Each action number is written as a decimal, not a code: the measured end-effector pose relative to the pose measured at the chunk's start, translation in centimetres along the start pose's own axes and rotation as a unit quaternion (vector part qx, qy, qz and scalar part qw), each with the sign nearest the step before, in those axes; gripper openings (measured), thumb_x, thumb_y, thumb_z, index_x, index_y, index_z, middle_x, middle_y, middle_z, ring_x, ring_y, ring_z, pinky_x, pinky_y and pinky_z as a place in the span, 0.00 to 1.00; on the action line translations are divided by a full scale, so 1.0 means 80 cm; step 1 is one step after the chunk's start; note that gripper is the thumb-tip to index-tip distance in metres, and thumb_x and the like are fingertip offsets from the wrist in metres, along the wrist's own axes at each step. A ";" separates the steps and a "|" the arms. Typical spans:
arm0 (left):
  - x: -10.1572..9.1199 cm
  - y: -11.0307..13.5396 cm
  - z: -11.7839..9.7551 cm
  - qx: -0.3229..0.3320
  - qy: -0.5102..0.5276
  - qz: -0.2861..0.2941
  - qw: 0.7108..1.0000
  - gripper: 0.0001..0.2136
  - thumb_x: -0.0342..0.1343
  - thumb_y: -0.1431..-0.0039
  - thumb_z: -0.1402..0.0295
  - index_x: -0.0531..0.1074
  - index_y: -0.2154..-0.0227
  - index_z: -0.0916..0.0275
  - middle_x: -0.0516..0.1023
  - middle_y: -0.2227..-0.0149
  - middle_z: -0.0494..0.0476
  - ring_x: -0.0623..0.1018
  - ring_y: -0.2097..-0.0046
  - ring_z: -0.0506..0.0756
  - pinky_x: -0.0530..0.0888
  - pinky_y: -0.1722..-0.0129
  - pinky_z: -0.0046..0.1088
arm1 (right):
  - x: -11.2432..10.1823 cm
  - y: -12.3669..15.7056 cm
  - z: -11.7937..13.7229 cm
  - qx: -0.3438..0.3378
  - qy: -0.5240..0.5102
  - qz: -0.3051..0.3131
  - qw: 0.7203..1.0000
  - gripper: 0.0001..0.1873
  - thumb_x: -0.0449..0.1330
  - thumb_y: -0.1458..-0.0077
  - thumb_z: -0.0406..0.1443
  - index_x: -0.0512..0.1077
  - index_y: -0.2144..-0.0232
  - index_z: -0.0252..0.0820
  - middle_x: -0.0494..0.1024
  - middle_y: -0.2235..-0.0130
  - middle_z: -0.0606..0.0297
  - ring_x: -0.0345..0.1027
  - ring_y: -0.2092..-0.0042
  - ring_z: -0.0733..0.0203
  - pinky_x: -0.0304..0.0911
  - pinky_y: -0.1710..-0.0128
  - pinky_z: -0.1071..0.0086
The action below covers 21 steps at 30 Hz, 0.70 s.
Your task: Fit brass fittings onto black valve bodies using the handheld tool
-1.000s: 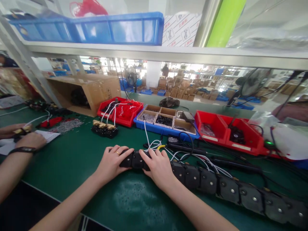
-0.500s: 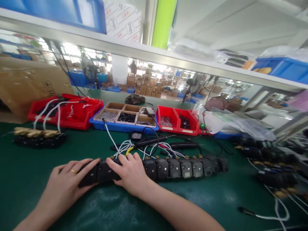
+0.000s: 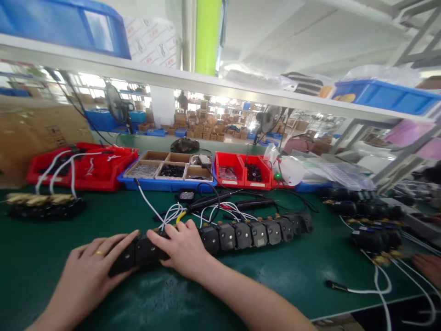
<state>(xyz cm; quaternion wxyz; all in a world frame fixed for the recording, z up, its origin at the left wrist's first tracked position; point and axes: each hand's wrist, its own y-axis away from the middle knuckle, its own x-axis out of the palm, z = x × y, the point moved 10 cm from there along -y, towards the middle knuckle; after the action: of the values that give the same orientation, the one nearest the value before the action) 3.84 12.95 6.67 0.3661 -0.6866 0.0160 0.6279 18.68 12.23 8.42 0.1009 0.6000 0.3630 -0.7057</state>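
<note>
A long row of black block-shaped parts (image 3: 241, 234) with brass tips and white wires lies across the green mat (image 3: 275, 280). My left hand (image 3: 90, 271), with a ring on one finger, rests over the row's left end with its fingers curled on the blocks. My right hand (image 3: 182, 248) grips the row just to the right of it, fingers pressed over the top near the white and yellow wires (image 3: 174, 214).
Red bins (image 3: 81, 165), a blue tray (image 3: 165, 172) of small parts and more red bins (image 3: 241, 172) line the back. A shorter black row with brass tips (image 3: 41, 204) lies at left. More black assemblies (image 3: 372, 225) sit at right, where another person's hand (image 3: 427, 266) shows.
The camera has swung to the right, so the co-worker at left has left the view and the right end of the bench has come in. Both hands have stayed on the row's left end.
</note>
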 end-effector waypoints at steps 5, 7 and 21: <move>-0.031 -0.019 -0.052 0.030 -0.051 -0.015 0.998 0.36 0.62 0.48 0.53 0.58 0.38 0.57 0.69 0.42 0.66 0.68 0.43 0.70 0.55 0.42 0.60 | -0.050 0.029 -0.027 0.037 -0.074 -0.076 0.994 0.43 0.64 0.47 0.50 0.51 0.36 0.48 0.65 0.41 0.62 0.58 0.40 0.55 0.50 0.35 0.54; -0.020 -0.033 -0.076 0.031 -0.025 0.024 0.999 0.40 0.65 0.50 0.54 0.55 0.37 0.56 0.66 0.40 0.64 0.67 0.41 0.66 0.55 0.39 0.54 | -0.072 0.052 -0.055 0.097 -0.083 -0.113 0.985 0.36 0.58 0.40 0.41 0.49 0.35 0.41 0.63 0.39 0.56 0.56 0.39 0.56 0.53 0.36 0.57; 0.017 -0.048 -0.114 0.052 0.069 0.062 0.994 0.29 0.63 0.47 0.71 0.63 0.42 0.60 0.70 0.43 0.60 0.70 0.44 0.61 0.65 0.44 0.41 | -0.018 0.070 -0.055 0.053 -0.044 -0.020 0.997 0.35 0.64 0.48 0.29 0.61 0.38 0.45 0.66 0.41 0.57 0.61 0.42 0.48 0.59 0.40 0.49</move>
<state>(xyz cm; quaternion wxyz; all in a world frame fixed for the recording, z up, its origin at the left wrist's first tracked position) 13.77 11.59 6.81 0.3600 -0.7060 0.1168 0.5986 25.73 10.58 7.46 0.0709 0.5652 0.3321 -0.7518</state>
